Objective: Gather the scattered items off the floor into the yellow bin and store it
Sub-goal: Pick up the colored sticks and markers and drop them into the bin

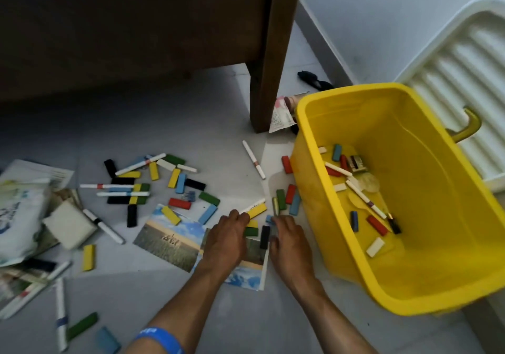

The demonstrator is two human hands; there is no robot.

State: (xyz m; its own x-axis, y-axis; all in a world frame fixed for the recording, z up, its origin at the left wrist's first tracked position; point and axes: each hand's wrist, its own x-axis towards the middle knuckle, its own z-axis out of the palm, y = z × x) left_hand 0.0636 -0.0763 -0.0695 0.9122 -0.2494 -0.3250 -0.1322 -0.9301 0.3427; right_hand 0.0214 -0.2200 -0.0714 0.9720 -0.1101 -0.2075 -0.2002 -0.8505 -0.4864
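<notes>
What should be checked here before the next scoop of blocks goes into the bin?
1. Yellow bin is within reach beside the hands: ok.
2. Bin has room; only a few pieces lie on its bottom: ok.
3. Left hand has hold of the yellow block: cannot tell; its fingertips hide the contact.
4. Right hand grips a piece: cannot tell.
5. Floor is cleared: not ok; many blocks and markers remain.
6. Photo under the hands is free to lift: not ok; blocks lie on it.
</notes>
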